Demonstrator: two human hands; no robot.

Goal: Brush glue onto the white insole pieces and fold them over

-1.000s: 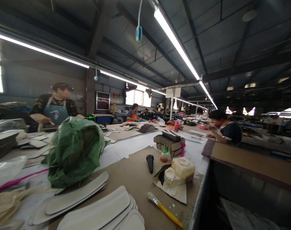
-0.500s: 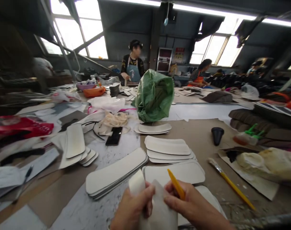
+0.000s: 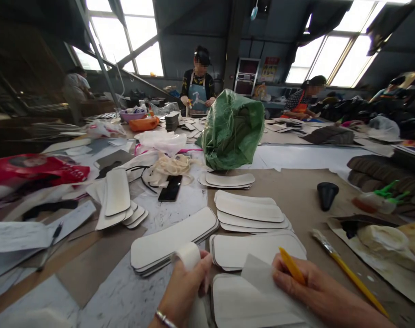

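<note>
My left hand (image 3: pixel 187 284) is closed around a curled white sheet piece (image 3: pixel 188 255) at the bottom middle. My right hand (image 3: pixel 306 284) grips a yellow-handled tool (image 3: pixel 291 266) and presses on a thin white sheet (image 3: pixel 258 273) lying over a white insole-shaped piece (image 3: pixel 241 305). Stacks of similar white pieces (image 3: pixel 175 237) (image 3: pixel 250 209) lie just beyond both hands on the brown-paper-covered table (image 3: pixel 296 187).
A yellow brush (image 3: pixel 347 269) lies right of my hand, near a glue container (image 3: pixel 381 237) and black cone (image 3: pixel 326 195). A green bag (image 3: pixel 233 130), phone (image 3: pixel 170 187) and red bag (image 3: pixel 33 171) sit farther off. Other people (image 3: pixel 197 86) work across the table.
The view swung down and left from the hall to the table. My hands came into view, then moved apart: the left keeps the curled piece, the right lays the thin sheet on the insole piece.
</note>
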